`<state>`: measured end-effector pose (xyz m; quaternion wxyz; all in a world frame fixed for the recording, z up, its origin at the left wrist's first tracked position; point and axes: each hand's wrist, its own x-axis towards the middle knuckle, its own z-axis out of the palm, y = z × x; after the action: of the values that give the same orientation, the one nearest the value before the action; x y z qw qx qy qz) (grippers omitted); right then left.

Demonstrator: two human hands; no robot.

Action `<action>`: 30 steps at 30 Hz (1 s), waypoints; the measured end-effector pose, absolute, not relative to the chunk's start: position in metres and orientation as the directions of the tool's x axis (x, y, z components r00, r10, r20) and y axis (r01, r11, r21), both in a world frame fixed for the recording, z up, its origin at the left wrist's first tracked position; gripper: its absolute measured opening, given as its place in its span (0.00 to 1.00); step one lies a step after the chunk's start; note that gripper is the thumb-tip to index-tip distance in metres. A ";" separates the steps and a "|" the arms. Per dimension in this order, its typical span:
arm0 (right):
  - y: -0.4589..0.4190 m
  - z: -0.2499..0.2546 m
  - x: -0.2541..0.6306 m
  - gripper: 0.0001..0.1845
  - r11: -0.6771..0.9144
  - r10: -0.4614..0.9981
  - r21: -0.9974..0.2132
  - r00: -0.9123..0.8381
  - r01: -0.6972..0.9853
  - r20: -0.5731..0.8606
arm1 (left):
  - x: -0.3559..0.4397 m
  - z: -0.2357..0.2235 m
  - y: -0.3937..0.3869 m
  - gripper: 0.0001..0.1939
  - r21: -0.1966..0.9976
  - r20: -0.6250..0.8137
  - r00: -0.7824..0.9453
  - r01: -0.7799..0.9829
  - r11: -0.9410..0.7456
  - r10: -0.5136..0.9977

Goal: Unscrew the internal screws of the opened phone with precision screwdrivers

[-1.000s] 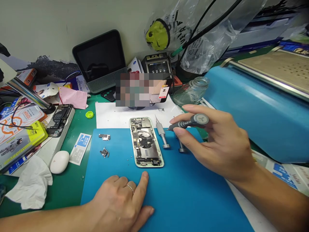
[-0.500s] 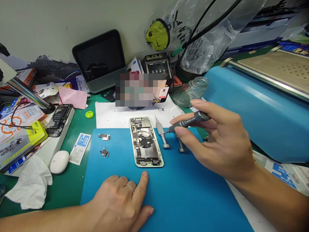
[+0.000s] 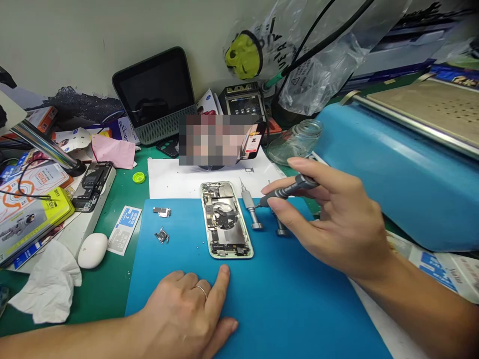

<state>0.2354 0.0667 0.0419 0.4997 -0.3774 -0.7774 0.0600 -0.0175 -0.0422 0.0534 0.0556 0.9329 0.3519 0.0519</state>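
Observation:
An opened smartphone (image 3: pixel 226 219), its inner parts exposed, lies on the blue mat (image 3: pixel 292 299). Just below its bottom edge rests my left hand (image 3: pixel 187 309), index finger and thumb stretched out and apart, the other fingers bent, holding nothing. My right hand (image 3: pixel 333 214) grips a dark grey screwdriver (image 3: pixel 286 191) between thumb and fingers; its tip points left and down, right of the phone. Two more screwdrivers lie there: a silver-grey one (image 3: pixel 249 204) beside the phone and another (image 3: pixel 280 224) partly hidden by my right hand. Small metal parts (image 3: pixel 162 235) and a bracket-like piece (image 3: pixel 162 212) sit on the mat's left.
A white earbud case (image 3: pixel 92 251), crumpled tissue (image 3: pixel 48 284) and second opened phone (image 3: pixel 93 184) are at left. Behind stand a display (image 3: pixel 153 89), a glass jar (image 3: pixel 295 142) and a partly blurred-out phone (image 3: pixel 252 142). A large blue machine (image 3: pixel 374 174) bounds the right.
My right hand has shifted slightly left with the screwdriver. My left hand and the opened smartphone stay in place.

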 end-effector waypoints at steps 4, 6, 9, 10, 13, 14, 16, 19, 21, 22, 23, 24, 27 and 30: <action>0.067 0.042 0.235 0.41 0.709 0.647 -0.473 -0.214 0.523 0.732 | -0.017 0.054 -0.042 0.26 0.140 0.053 0.746 0.653 -0.745 0.664; 0.067 0.042 0.235 0.42 0.706 0.650 -0.478 -0.211 0.523 0.730 | -0.017 0.054 -0.042 0.26 0.139 0.058 0.746 0.652 -0.745 0.663; 0.067 0.041 0.236 0.42 0.705 0.652 -0.479 -0.212 0.524 0.728 | -0.017 0.054 -0.042 0.26 0.136 0.068 0.742 0.655 -0.743 0.667; 0.067 0.041 0.236 0.42 0.703 0.653 -0.479 -0.212 0.526 0.727 | -0.017 0.054 -0.041 0.26 0.135 0.070 0.742 0.655 -0.743 0.667; 0.067 0.040 0.236 0.42 0.700 0.654 -0.476 -0.210 0.533 0.727 | -0.017 0.054 -0.041 0.26 0.138 0.076 0.741 0.654 -0.743 0.667; 0.067 0.039 0.237 0.42 0.699 0.654 -0.474 -0.211 0.535 0.726 | -0.017 0.054 -0.041 0.27 0.140 0.077 0.742 0.653 -0.744 0.666; 0.067 0.039 0.237 0.42 0.702 0.652 -0.471 -0.215 0.535 0.728 | -0.017 0.054 -0.041 0.27 0.143 0.082 0.740 0.654 -0.743 0.667; 0.067 0.038 0.237 0.41 0.707 0.641 -0.459 -0.214 0.538 0.737 | -0.017 0.054 -0.042 0.27 0.144 0.084 0.738 0.656 -0.741 0.670; 0.067 0.038 0.237 0.41 0.708 0.639 -0.456 -0.214 0.540 0.739 | -0.017 0.054 -0.042 0.27 0.143 0.081 0.737 0.658 -0.740 0.671; 0.067 0.038 0.237 0.41 0.706 0.641 -0.457 -0.215 0.541 0.737 | -0.017 0.053 -0.042 0.27 0.145 0.079 0.737 0.658 -0.739 0.671; 0.067 0.039 0.237 0.41 0.703 0.644 -0.459 -0.213 0.543 0.734 | -0.017 0.053 -0.042 0.27 0.147 0.076 0.738 0.657 -0.740 0.670; 0.067 0.039 0.237 0.41 0.700 0.646 -0.460 -0.212 0.546 0.733 | -0.017 0.053 -0.042 0.27 0.148 0.076 0.738 0.657 -0.739 0.671; 0.068 0.039 0.237 0.42 0.703 0.639 -0.449 -0.214 0.552 0.739 | -0.016 0.053 -0.042 0.27 0.152 0.075 0.737 0.657 -0.738 0.672; 0.068 0.039 0.238 0.42 0.715 0.625 -0.434 -0.221 0.549 0.749 | -0.017 0.054 -0.042 0.26 0.155 0.068 0.737 0.659 -0.737 0.673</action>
<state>0.2375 0.0682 0.0387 0.4980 -0.3759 -0.7806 0.0379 -0.0168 -0.0423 0.0538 0.0600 0.9299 0.3580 0.0599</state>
